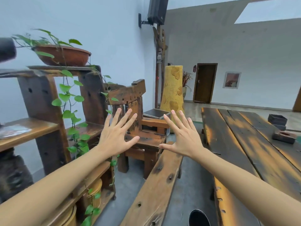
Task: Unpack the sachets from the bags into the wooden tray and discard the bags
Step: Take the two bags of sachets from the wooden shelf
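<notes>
1. Sachets, bags and the wooden tray could not be picked out with certainty in the head view; a pale packet-like thing (13,130) lay on the shelf's (39,128) left edge, too blurred to identify.
2. The left hand (116,137) and right hand (184,139) were raised with fingers spread wide, grasping nothing, probably a ready pose before work began.
3. The table (254,144) stood to the right, with dark boxes (277,122) near its far edge.
</notes>
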The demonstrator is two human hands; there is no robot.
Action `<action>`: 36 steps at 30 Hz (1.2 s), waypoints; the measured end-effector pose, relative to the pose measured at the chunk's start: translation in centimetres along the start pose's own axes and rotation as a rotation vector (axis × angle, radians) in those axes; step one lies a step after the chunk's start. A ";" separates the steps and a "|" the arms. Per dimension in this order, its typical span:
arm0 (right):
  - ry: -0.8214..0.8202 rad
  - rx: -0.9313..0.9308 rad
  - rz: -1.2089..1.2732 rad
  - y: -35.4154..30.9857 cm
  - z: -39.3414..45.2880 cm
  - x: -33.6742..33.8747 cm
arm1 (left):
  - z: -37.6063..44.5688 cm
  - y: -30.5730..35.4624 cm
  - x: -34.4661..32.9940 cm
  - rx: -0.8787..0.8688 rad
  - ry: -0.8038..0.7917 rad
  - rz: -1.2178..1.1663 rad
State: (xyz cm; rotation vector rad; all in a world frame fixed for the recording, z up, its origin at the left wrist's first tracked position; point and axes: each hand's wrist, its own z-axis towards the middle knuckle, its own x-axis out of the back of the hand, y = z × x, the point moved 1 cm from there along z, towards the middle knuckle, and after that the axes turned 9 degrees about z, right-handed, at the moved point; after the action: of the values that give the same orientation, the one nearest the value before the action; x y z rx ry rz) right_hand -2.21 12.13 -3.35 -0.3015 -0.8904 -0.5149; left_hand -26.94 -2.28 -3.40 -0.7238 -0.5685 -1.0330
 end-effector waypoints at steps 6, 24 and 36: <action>0.027 0.055 0.070 -4.9 5.4 -3.8 | -1.4 -7.7 -0.7 0.074 -0.015 0.066; 0.018 0.326 0.185 -23.7 18.8 -13.8 | -10.7 -30.4 -1.0 0.331 -0.089 0.250; -0.058 0.480 0.307 -33.7 24.3 -19.9 | -18.1 -39.0 0.1 0.524 -0.191 0.363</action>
State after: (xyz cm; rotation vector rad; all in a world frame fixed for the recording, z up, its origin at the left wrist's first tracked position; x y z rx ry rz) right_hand -46.94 0.88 -3.41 -0.0116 -0.9733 -0.0014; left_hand -60.79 -28.73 -4.61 -0.4357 -0.8002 -0.4469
